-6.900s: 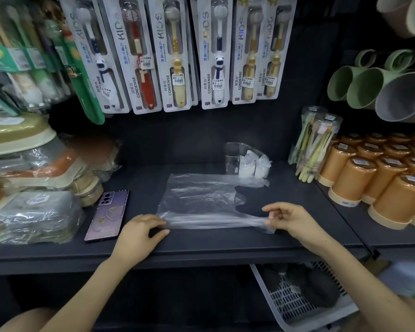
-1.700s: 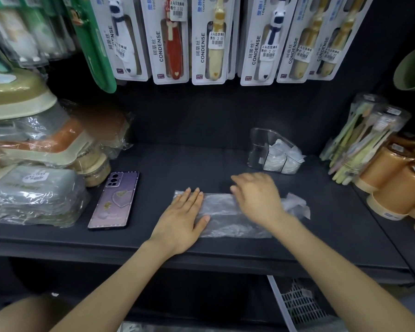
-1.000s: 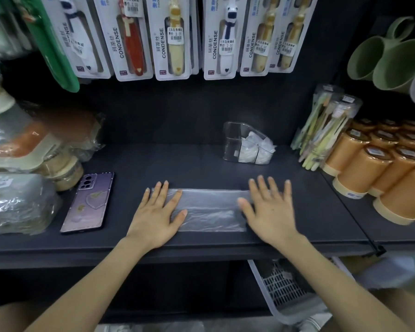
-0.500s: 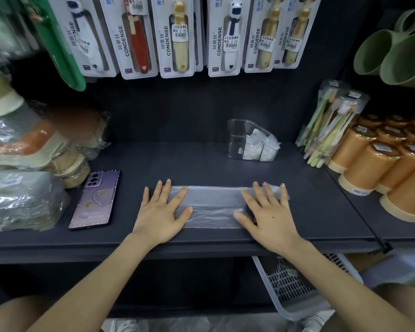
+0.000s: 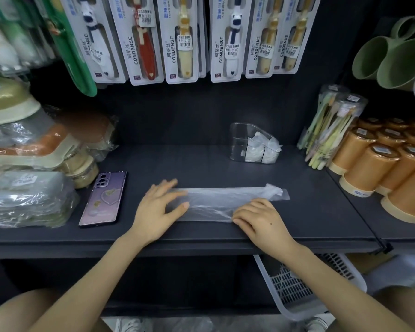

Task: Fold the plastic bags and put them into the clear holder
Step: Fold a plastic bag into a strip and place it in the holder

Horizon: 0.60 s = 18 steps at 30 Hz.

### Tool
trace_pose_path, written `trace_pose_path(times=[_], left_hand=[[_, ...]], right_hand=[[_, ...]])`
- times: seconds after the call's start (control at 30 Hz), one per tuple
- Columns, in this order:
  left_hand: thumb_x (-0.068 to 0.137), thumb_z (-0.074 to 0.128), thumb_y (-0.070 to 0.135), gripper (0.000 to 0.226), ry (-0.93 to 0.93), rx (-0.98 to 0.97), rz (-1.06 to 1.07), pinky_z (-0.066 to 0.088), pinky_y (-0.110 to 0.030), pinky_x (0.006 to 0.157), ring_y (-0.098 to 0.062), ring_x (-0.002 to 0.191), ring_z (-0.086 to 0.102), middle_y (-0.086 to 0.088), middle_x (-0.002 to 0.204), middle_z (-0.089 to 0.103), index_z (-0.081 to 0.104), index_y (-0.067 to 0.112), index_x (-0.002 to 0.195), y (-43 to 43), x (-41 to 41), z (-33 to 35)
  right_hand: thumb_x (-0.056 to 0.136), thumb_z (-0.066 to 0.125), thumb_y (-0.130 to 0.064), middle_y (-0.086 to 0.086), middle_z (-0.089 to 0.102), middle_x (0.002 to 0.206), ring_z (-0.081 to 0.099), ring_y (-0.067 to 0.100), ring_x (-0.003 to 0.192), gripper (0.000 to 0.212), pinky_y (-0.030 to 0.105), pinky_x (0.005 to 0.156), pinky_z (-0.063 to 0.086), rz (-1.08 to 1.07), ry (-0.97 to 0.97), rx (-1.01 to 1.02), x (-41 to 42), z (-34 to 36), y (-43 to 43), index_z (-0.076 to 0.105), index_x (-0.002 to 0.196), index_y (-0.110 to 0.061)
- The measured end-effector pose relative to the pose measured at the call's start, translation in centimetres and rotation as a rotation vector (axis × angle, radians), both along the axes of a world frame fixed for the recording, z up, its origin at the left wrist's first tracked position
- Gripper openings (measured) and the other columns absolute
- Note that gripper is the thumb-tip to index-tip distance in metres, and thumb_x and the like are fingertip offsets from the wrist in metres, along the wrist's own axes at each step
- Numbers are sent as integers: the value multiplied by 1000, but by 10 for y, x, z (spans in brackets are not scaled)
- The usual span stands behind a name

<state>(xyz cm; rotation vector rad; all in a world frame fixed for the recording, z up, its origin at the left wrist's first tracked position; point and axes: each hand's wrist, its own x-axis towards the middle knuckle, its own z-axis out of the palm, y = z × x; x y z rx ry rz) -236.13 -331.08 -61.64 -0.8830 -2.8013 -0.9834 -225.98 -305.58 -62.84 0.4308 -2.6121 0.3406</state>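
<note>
The plastic bag (image 5: 216,200), folded into a long narrow strip, lies across the near part of the dark shelf (image 5: 201,164), parallel to the shelf's front edge and just behind it. The left hand (image 5: 157,209) lies flat with fingers spread, pressing the strip's left end. The right hand (image 5: 261,221) has its fingers curled onto the strip's near edge and pinches it (the film is rucked there); the crumpled handles stick out past it to the right. Bare shelf runs between the strip and the clear holder (image 5: 240,142), far and right, which holds folded bags (image 5: 259,149). A phone (image 5: 103,200) lies near the left hand; orange cups (image 5: 369,168) crowd the right edge.
</note>
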Motion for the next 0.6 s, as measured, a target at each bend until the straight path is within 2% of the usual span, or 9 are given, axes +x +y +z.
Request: trace_pose_path(times=[0.03, 0.1, 0.2, 0.3, 0.33, 0.4, 0.47, 0.53, 0.6], left_hand=[[72, 26, 90, 89, -3, 37, -55, 20, -28, 117, -9, 133, 41, 11, 137, 51, 68, 27, 119, -5, 4, 1], [73, 34, 88, 79, -17, 12, -146, 37, -26, 106, 0, 115, 53, 22, 117, 61, 72, 28, 108, -13, 10, 2], [66, 53, 79, 62, -106, -4, -151, 41, -17, 97, 6, 105, 56, 33, 104, 60, 70, 34, 105, -19, 11, 4], [80, 73, 42, 15, -251, 128, -61, 43, -14, 91, 7, 98, 62, 31, 95, 68, 67, 39, 93, -15, 2, 4], [85, 72, 31, 8, -269, 163, -31, 44, -15, 90, 6, 95, 63, 27, 94, 69, 68, 37, 89, -13, 0, 5], [90, 66, 24, 9, -284, 201, 36, 45, -19, 86, 1, 91, 64, 17, 89, 72, 71, 28, 84, -9, -5, 6], [92, 63, 25, 16, -272, 199, 103, 45, -20, 79, -5, 86, 65, 11, 83, 72, 71, 19, 80, -5, -8, 6], [93, 62, 26, 21, -235, 175, 152, 42, -13, 69, -6, 80, 63, 11, 77, 70, 71, 13, 80, -2, -10, 5], [93, 61, 27, 23, -215, 164, 184, 41, -15, 66, -3, 77, 61, 13, 75, 68, 70, 12, 79, 1, -11, 7]], right_hand=[[92, 49, -30, -13, 69, 81, 62, 9, 74, 27, 24, 87, 35, 0, -25, -11, 1, 1, 1, 69, 78, -20], [92, 47, -31, -14, 68, 78, 60, 6, 72, 28, 23, 86, 34, -11, -61, -43, 3, 3, 3, 68, 78, -20], [94, 51, -26, -10, 68, 74, 53, 8, 66, 23, 24, 83, 36, -71, -165, -134, -2, 13, 5, 67, 81, -18], [96, 54, -19, -7, 67, 77, 56, 14, 69, 14, 24, 74, 36, -122, -362, -230, -13, 26, 3, 64, 88, -16], [96, 52, -18, -8, 66, 77, 58, 12, 71, 13, 24, 72, 38, -135, -426, -262, -18, 32, 3, 62, 88, -18], [98, 50, -21, -13, 62, 71, 57, 0, 63, 15, 23, 64, 42, -154, -536, -320, -28, 41, 3, 57, 85, -24], [98, 50, -28, -16, 59, 68, 54, -4, 54, 15, 22, 60, 43, -166, -602, -387, -36, 47, 5, 57, 85, -28], [95, 54, -38, -21, 60, 74, 55, -7, 67, 11, 20, 68, 42, -178, -608, -444, -42, 50, 10, 60, 88, -32], [90, 61, -42, -22, 62, 76, 57, -5, 75, 10, 19, 71, 42, -220, -605, -463, -47, 52, 14, 62, 87, -32]])
